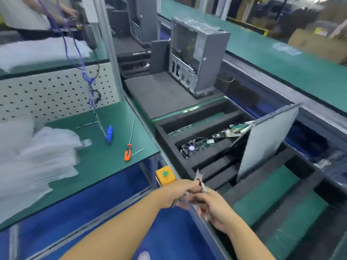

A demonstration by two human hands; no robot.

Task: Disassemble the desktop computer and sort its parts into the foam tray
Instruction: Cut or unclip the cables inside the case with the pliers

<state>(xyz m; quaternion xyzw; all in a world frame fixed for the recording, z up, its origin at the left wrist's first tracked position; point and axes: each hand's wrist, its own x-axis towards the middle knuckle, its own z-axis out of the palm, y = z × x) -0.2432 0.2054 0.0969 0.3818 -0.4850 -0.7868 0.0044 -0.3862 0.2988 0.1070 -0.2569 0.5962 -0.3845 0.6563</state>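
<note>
Low in view the left hand (178, 192) and right hand (216, 209) meet, fingers curled, pinching a small metal part (200, 182) between them (too blurred to name). The computer case (204, 59) stands upright on a foam pad (159, 92) beyond the foam tray (169, 145), whose slots hold circuit boards (234, 129), a fan (191, 148) and a leaning side panel (266, 141). An orange screwdriver (128, 152) lies on the green desk (105, 162)

Factory assembly line: conveyor (293, 76), pegboard (56, 91), green bench mat (105, 154), cartons (317, 44)
</note>
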